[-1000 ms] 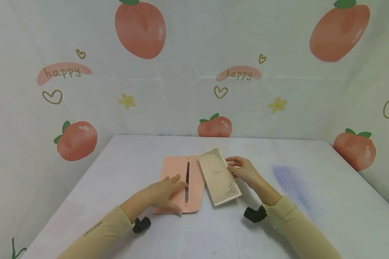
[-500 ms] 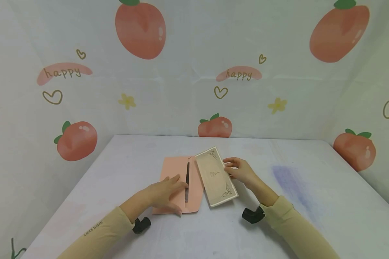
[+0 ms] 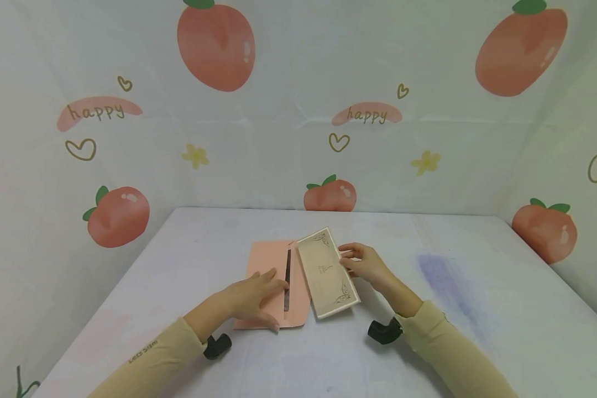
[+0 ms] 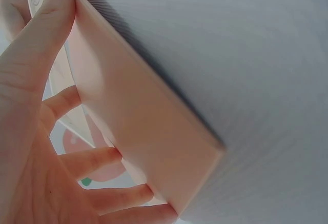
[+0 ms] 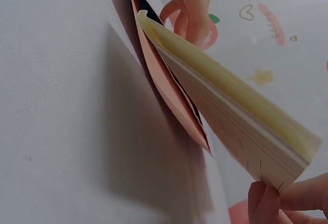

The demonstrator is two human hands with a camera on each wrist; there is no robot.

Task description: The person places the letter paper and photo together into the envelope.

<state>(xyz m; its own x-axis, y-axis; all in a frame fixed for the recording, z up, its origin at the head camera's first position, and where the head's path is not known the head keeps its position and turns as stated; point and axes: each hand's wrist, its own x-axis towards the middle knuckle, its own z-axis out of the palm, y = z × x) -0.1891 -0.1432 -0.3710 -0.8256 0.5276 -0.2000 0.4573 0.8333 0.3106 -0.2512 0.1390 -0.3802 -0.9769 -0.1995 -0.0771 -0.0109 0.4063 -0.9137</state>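
1. The step in hand looks like bringing a flat cream rectangular paper card with a white border and dark scroll corners to a salmon-pink rectangular paper envelope; this is a judgement from how they lie.
2. The envelope lies flat on the pale cloth-covered bench, a long dark slit running down its face, right of its middle.
3. The left hand rests on the envelope, fingers straight and spread apart, the thumb at the near edge; it seems to steady the paper.
4. The right hand pinches the card by its right long edge, fingers curled on it.
5. The card sits tilted, slanting across the envelope's right margin; in the head view it is apart from the slit. The right wrist view shows its far edge close to the envelope's gaping side, but I cannot tell whether any corner is inside.
6. The next move probably calls for squaring the card with the slit, keeping the mouth parted and sliding gently, since a skewed corner could catch or crease the paper.
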